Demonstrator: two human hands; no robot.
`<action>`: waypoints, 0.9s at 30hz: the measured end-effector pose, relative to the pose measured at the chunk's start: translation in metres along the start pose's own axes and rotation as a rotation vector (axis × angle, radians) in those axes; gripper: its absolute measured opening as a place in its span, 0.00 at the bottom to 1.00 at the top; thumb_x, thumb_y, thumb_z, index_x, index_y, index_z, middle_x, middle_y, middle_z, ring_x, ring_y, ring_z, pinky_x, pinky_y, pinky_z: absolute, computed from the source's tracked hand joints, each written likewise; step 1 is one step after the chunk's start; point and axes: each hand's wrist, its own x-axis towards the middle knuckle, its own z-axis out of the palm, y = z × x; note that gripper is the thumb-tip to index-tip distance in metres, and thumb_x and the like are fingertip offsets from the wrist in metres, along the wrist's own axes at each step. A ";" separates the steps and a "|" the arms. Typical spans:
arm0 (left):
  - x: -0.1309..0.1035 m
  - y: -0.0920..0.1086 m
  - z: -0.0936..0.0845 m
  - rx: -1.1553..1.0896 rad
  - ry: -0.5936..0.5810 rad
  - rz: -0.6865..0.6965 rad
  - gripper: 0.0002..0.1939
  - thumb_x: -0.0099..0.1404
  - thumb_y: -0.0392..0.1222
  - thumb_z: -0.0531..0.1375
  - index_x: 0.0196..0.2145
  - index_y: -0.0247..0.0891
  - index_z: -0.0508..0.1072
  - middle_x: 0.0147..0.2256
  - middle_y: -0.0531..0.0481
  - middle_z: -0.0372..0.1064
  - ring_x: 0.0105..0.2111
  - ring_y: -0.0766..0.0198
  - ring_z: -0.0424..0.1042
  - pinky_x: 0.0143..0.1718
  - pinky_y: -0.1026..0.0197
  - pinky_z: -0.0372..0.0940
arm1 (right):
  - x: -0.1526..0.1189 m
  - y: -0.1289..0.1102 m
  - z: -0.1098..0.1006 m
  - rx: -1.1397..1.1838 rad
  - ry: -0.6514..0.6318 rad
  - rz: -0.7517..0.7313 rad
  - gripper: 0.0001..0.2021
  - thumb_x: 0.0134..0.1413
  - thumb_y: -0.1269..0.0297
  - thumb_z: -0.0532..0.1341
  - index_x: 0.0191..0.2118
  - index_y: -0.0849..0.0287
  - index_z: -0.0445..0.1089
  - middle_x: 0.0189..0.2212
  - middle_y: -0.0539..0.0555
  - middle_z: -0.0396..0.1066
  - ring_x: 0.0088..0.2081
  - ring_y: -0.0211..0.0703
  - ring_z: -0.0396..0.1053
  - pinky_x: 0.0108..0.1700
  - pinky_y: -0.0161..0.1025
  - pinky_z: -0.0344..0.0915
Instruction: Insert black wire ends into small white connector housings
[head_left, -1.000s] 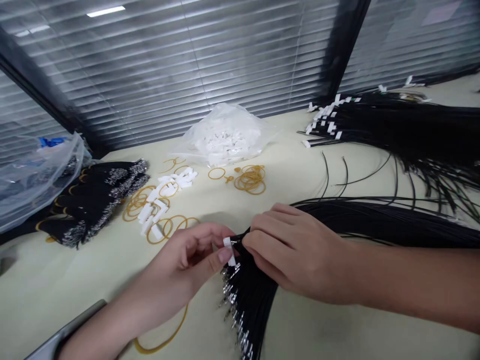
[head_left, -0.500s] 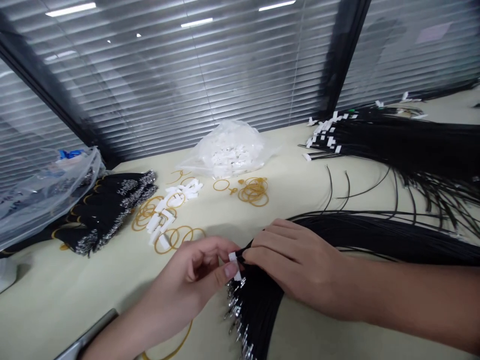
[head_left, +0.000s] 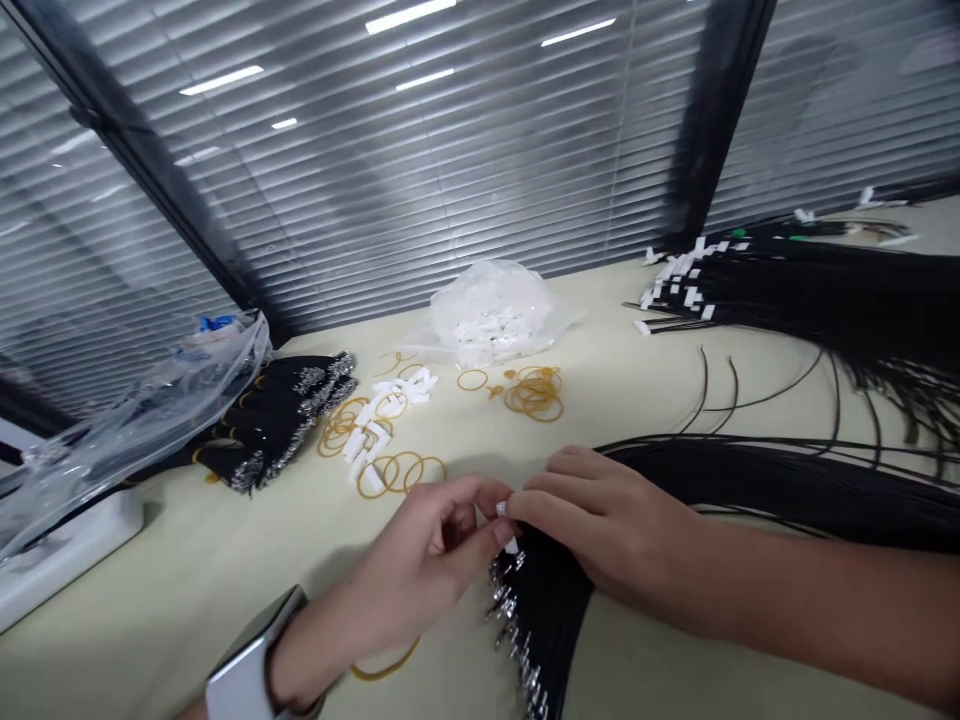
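My left hand (head_left: 442,550) pinches a small white connector housing (head_left: 511,545) between thumb and forefinger. The housing sits at the upper end of a row of silver crimp terminals (head_left: 506,605). These terminals tip a thick bundle of black wires (head_left: 551,610). My right hand (head_left: 600,525) lies over the bundle, its fingers curled around wires close to the housing, and the fingertips of both hands nearly meet. The bundle bends back beneath my right hand and runs off to the right. Which single wire my right fingers grip is hidden.
Loose white housings (head_left: 367,440) and yellow rubber bands (head_left: 536,393) lie beyond my hands. Behind them is a clear bag of white housings (head_left: 491,315). Tied black wire bundles (head_left: 277,420) lie at left by a white power strip (head_left: 75,555); wires with white housings (head_left: 810,285) lie back right.
The view has shifted left, so everything appears farther right. The white housing is now more covered by my fingers, and my right fingertips have come closer to it.
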 end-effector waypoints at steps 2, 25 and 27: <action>0.000 -0.002 0.000 0.005 -0.001 0.019 0.07 0.63 0.43 0.54 0.32 0.38 0.68 0.20 0.59 0.52 0.22 0.68 0.53 0.21 0.64 0.48 | 0.001 0.000 0.000 -0.001 -0.024 0.000 0.11 0.55 0.80 0.46 0.38 0.65 0.63 0.29 0.53 0.65 0.29 0.38 0.56 0.34 0.36 0.56; -0.003 0.005 0.004 0.229 0.048 0.218 0.06 0.62 0.37 0.53 0.30 0.37 0.68 0.18 0.60 0.54 0.18 0.70 0.53 0.18 0.67 0.49 | 0.005 -0.007 0.002 -0.146 0.056 -0.066 0.12 0.57 0.77 0.45 0.31 0.63 0.63 0.24 0.52 0.64 0.25 0.38 0.54 0.29 0.35 0.53; -0.003 0.004 0.004 0.250 0.063 0.231 0.05 0.61 0.37 0.53 0.31 0.37 0.69 0.18 0.60 0.54 0.18 0.71 0.54 0.18 0.67 0.50 | 0.004 -0.006 0.003 -0.137 0.034 -0.021 0.11 0.56 0.77 0.45 0.32 0.63 0.63 0.24 0.52 0.64 0.26 0.38 0.56 0.30 0.35 0.54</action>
